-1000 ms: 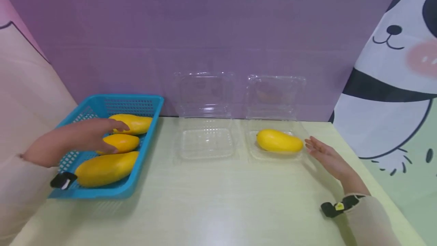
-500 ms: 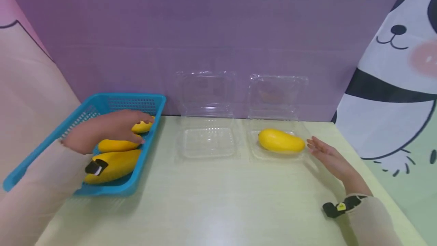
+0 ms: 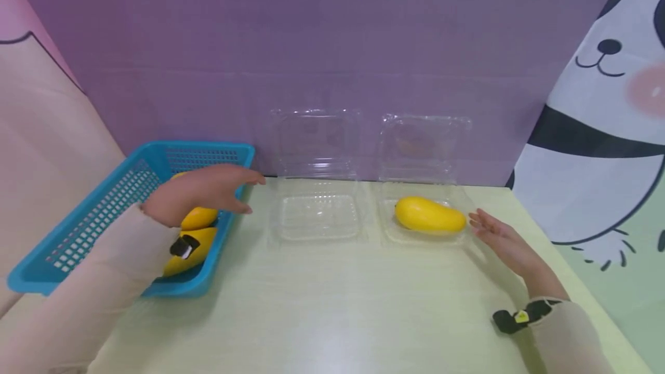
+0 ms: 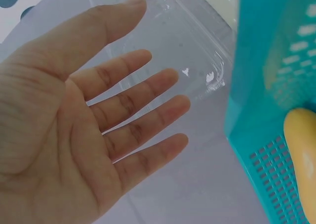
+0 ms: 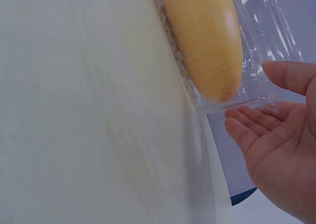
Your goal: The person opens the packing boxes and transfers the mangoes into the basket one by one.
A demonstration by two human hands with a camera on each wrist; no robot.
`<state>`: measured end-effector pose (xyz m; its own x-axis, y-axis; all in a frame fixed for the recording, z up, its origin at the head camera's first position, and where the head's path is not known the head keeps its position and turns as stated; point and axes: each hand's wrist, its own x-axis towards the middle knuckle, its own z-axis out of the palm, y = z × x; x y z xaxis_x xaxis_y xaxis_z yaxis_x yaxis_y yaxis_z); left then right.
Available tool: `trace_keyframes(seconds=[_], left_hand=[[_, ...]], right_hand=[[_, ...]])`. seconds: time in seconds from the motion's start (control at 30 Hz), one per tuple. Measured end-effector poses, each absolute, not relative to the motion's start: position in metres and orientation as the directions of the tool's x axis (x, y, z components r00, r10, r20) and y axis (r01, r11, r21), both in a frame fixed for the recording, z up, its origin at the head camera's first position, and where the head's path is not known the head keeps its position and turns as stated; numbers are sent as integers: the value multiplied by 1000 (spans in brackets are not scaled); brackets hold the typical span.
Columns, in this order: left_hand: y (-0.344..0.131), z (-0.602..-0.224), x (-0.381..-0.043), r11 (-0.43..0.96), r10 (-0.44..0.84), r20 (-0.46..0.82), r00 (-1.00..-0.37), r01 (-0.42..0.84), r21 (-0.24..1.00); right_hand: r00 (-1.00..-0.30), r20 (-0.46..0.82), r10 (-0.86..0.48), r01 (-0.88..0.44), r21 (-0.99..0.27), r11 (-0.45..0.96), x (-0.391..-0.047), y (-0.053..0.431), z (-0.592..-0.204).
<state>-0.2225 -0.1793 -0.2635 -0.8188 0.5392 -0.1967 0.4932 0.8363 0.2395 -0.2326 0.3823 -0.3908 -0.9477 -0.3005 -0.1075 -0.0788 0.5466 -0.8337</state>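
Note:
My left hand [image 3: 210,189] is over the right rim of the blue basket [image 3: 98,224], fingers pointing toward the left clear plastic box [image 3: 318,215]. In the left wrist view the palm is bare and the fingers are extended. Several yellow mangoes [image 3: 200,218] lie in the basket, partly hidden by the left arm. Another mango [image 3: 430,216] lies on its side in the right clear plastic box [image 3: 397,235]. Beside that box's right edge is my right hand [image 3: 504,244], holding nothing. Its fingertips are close to the box wall; contact cannot be made out.
Both boxes have their hinged lids [image 3: 426,146] raised against the purple backdrop [image 3: 322,33]. They stand at the back of the pale table [image 3: 332,299]. A panda-printed cloth [image 3: 592,183] hangs along the right side.
My left hand has moved right, from above the mangoes across the basket to beyond its right rim, carrying nothing. The basket's left end has come into sight. The right hand stays by its box.

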Motion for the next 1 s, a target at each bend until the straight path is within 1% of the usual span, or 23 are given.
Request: trace_keyframes(seconds=[0.27,0.6,0.73,0.9,1.0], left_hand=[[-156,-267,-227,833,546,-206,-812,501,232],[-135,-282,-236,797,602,-216,-769,562,223],[-123,-283,-237,788,615,-239,-751,577,214],[-108,-281,-237,791,612,-265,-745,573,214],[-98,-281,-239,775,631,-254,-733,596,207]], right_hand=[[-954,-127,-272,-52,-823,566,-230,379,-389],[-952,-133,-276,-47,-827,561,-231,378,-390],[-953,-140,-268,-39,-823,567,-231,379,-391],[-952,-149,-267,-30,-824,566,-231,378,-390],[-953,-139,-267,-37,-826,563,-231,378,-389]])
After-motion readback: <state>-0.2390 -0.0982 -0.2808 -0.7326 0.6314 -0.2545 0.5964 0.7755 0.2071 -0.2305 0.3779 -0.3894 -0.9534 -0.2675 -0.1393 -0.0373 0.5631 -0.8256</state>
